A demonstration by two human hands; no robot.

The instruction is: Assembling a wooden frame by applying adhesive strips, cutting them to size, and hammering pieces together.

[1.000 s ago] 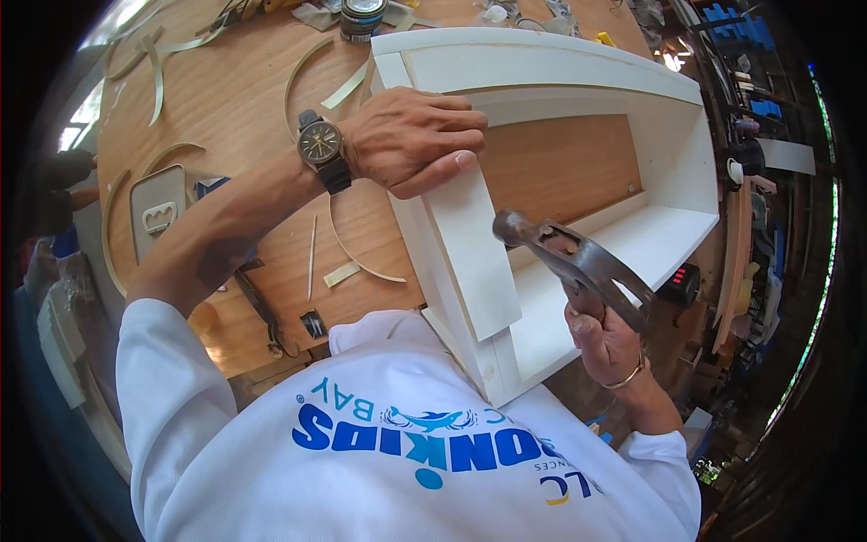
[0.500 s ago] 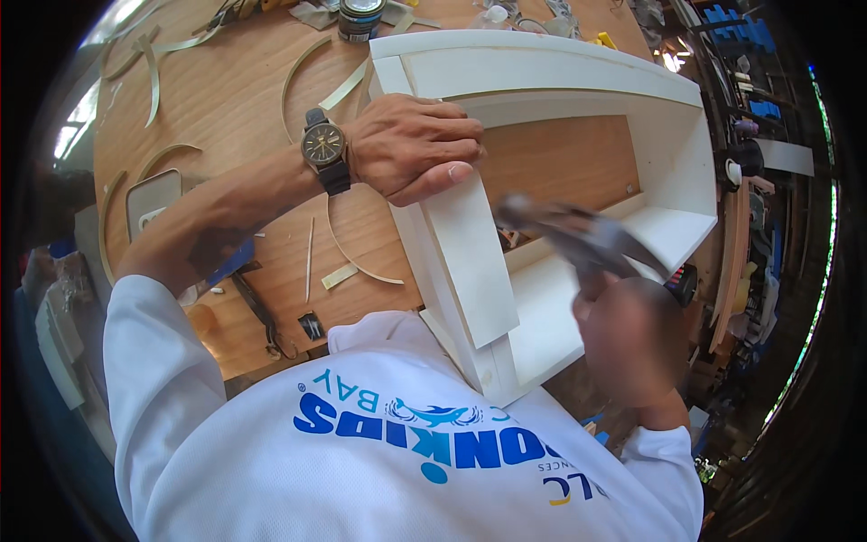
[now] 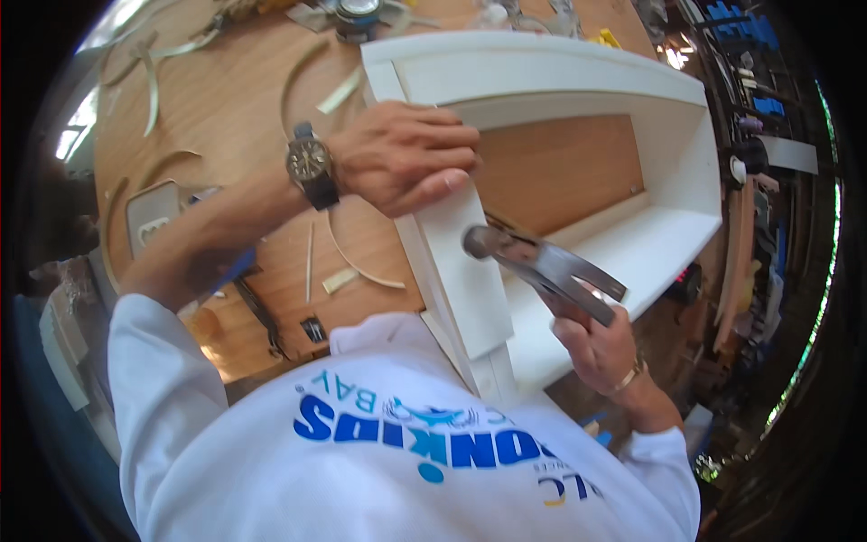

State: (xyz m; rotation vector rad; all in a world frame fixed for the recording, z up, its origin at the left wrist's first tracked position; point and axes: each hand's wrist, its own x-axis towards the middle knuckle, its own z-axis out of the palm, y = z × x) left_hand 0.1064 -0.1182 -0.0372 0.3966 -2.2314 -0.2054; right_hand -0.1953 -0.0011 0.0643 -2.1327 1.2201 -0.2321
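A white open box-like frame [image 3: 533, 65] rests on the wooden workbench, its near left end close to my shirt. Along its left side lies a flat white board [image 3: 465, 285]. My left hand [image 3: 402, 161] is closed over the far end of this board, fingers curled over the inner edge. My right hand [image 3: 598, 348] grips a claw hammer [image 3: 546, 271], whose handle is mostly hidden behind the head and hand. The hammer's round face is at the board's inner edge, just nearer to me than my left hand; whether it touches cannot be made out.
Curved edging strips [image 3: 152, 95] and a short pale offcut [image 3: 340, 280] lie on the workbench [image 3: 244, 117]. A dark can [image 3: 358, 18] stands at the far edge. A grey tray [image 3: 153, 212] sits at left. Cluttered shelves [image 3: 745, 54] line the right side.
The hammer has swung left and down from above the frame's opening to the board, my right hand moving slightly with it. My left hand stays on the board, shifted slightly left.
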